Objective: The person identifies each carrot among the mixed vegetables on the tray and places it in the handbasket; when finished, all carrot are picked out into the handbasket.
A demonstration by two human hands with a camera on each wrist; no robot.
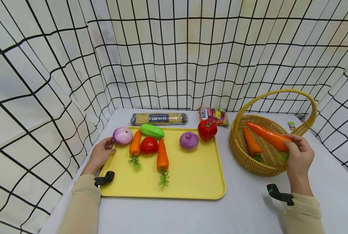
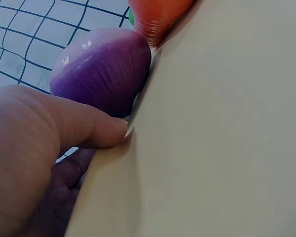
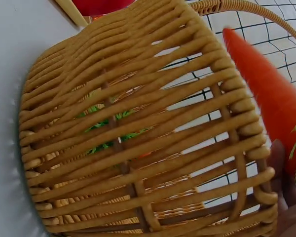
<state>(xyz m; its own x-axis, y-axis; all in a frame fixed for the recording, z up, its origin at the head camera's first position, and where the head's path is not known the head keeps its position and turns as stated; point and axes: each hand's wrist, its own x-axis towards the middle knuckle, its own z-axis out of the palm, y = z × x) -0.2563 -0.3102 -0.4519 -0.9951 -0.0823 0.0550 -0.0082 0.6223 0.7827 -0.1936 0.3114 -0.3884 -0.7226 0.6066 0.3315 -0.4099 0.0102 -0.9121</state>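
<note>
At the left edge of the yellow tray point(image 1: 191, 178), near its far corner, the left hand's grip point(image 1: 102, 153) pinches the rim beside the onion point(image 1: 122, 136); light, level pressure should keep the tray steady. Toward the right edge of the table point(image 1: 250, 208), the large carrot point(image 1: 267, 135) is best guided clear of the basket point(image 1: 244, 161) and its handle point(image 1: 291, 91): the right hand's grip point(image 1: 301, 156) pinches its thick, leafy end, the tip pointing far-left over the basket.

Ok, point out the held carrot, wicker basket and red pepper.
Held carrot point(image 1: 267, 135), head view: middle of its body.
Wicker basket point(image 1: 243, 160), head view: front outer wall.
Red pepper point(image 1: 207, 131), head view: its front side.
</note>
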